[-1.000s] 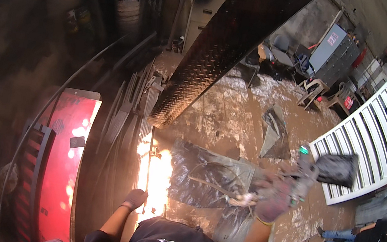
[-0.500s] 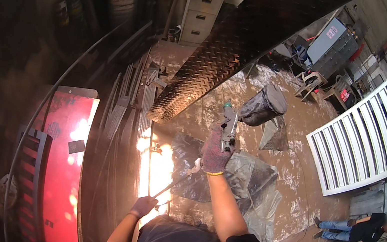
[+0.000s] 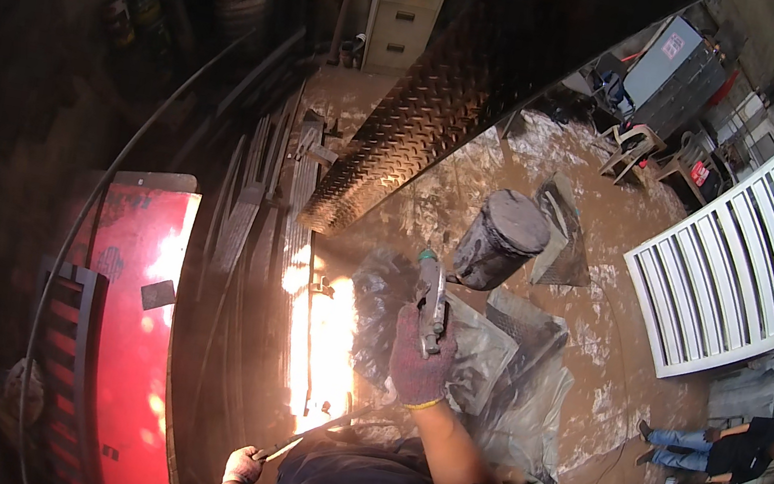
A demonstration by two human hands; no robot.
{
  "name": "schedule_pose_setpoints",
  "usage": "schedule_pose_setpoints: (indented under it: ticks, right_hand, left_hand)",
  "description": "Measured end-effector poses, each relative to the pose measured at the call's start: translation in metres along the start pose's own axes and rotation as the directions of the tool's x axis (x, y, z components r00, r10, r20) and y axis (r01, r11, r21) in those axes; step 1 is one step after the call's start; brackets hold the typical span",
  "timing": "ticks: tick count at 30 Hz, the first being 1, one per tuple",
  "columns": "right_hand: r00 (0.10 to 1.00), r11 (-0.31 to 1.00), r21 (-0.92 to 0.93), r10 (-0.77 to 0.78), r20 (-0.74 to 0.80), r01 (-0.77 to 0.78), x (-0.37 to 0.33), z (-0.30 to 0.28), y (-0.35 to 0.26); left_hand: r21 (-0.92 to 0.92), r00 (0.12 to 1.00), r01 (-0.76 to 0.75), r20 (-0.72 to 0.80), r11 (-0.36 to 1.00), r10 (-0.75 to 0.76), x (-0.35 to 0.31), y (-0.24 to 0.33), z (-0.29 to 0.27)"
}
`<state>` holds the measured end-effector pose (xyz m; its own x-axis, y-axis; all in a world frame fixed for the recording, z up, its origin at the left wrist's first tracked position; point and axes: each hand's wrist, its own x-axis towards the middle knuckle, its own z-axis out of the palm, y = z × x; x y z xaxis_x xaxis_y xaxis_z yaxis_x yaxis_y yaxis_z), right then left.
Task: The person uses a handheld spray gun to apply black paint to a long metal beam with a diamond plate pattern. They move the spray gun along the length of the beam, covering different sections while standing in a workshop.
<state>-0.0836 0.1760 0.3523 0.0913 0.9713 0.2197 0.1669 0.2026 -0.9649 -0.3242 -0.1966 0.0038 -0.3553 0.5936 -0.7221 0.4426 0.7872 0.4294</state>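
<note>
My right hand (image 3: 421,359), in a dark reddish knit glove with a yellow cuff, is closed around a spray gun (image 3: 434,312). A dark, paint-coated cup (image 3: 498,244) sits at the gun's far end, tilted to the right. Low in the view, my left hand (image 3: 243,466), in a pale glove, is closed around a thin hose (image 3: 283,449) leading toward my right. Beyond the gun, a long dark diamond-plate piece (image 3: 397,147) slants from upper right down to the left, apart from both hands.
White slatted panel (image 3: 743,263) stands on the right, near a person (image 3: 719,447) in jeans. Plastic sheets (image 3: 524,365) lie on the brown, paint-stained floor (image 3: 616,329). A red panel (image 3: 126,322) and a dark slatted frame (image 3: 75,355) stand left. Chairs (image 3: 634,150) and a cabinet (image 3: 407,17) are farther back.
My right hand and the spray gun have come nearer my body, and the cup has shifted left and down. My left hand has moved down and left, still gripping the hose.
</note>
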Motion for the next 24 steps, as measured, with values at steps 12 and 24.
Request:
schedule_pose_setpoints:
  ticks: [12,24]
  right_hand:
    - [0.996,0.996,0.040,-0.081,0.050,0.079,-0.027,-0.011,-0.011]
    - [0.899,0.572,-0.755,-0.435,0.053,0.321,0.041,-0.003,0.065]
  left_hand:
    - [0.059,0.990,-0.126,-0.050,0.990,0.129,0.006,0.044,-0.019]
    - [0.003,0.991,-0.110,-0.070,0.994,0.110,-0.011,0.069,-0.027]
